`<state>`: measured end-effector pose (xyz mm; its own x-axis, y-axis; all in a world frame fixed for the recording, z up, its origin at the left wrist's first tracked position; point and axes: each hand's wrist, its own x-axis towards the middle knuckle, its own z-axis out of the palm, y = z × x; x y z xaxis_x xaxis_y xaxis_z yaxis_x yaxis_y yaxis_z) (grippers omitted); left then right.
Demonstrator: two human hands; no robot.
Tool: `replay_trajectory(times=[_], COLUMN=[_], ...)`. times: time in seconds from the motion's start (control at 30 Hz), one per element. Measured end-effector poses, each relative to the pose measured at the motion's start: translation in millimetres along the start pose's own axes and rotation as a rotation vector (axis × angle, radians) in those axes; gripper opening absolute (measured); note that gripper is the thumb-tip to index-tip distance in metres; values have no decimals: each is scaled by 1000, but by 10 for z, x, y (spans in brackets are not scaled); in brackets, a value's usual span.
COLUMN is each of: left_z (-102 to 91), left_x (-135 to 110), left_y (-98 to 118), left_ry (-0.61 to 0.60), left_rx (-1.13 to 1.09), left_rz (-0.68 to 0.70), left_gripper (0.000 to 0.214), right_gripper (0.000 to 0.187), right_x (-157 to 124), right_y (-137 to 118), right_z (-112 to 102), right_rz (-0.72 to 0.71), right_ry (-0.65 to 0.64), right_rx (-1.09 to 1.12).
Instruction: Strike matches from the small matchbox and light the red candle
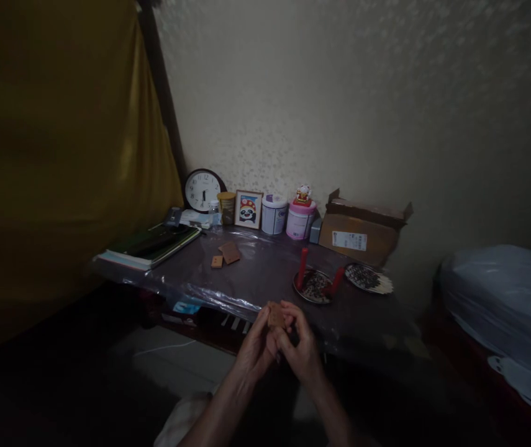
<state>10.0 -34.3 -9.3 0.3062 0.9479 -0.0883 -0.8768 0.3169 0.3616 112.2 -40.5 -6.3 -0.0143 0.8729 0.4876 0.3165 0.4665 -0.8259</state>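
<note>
My left hand [252,351] and my right hand [301,349] meet in front of the table's near edge, fingers pinched together on a small brown matchbox-like box [275,315] held between them. On the dark table [256,273], covered in clear plastic, lie two similar brown boxes [226,254] to the upper left of my hands. Just beyond my hands a round dish [312,287] holds dark bits and two red candles [302,266]. A second dish [367,278] with sticks lies to its right.
Along the wall stand a clock [202,189], a framed panda picture [248,209], tins [274,215], a pink jar [300,218] and an open cardboard box [363,230]. Books [151,245] lie at the table's left. A yellow curtain [60,155] hangs left; a plastic-covered bundle [502,298] sits right.
</note>
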Motion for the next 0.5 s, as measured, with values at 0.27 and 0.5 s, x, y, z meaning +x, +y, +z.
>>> replay_trajectory(times=[0.27, 0.5], left_z=[1, 20], left_x=[-13, -54], left_y=[-4, 15], left_ry=[-24, -74], left_rx=[-9, 6], left_rz=[38, -47], left_gripper=[18, 18], right_gripper=[32, 41], right_x=[12, 19], right_y=[-66, -11], right_z=[-45, -131], right_rz=[81, 121], right_ry=[-97, -207], right_rx=[121, 158])
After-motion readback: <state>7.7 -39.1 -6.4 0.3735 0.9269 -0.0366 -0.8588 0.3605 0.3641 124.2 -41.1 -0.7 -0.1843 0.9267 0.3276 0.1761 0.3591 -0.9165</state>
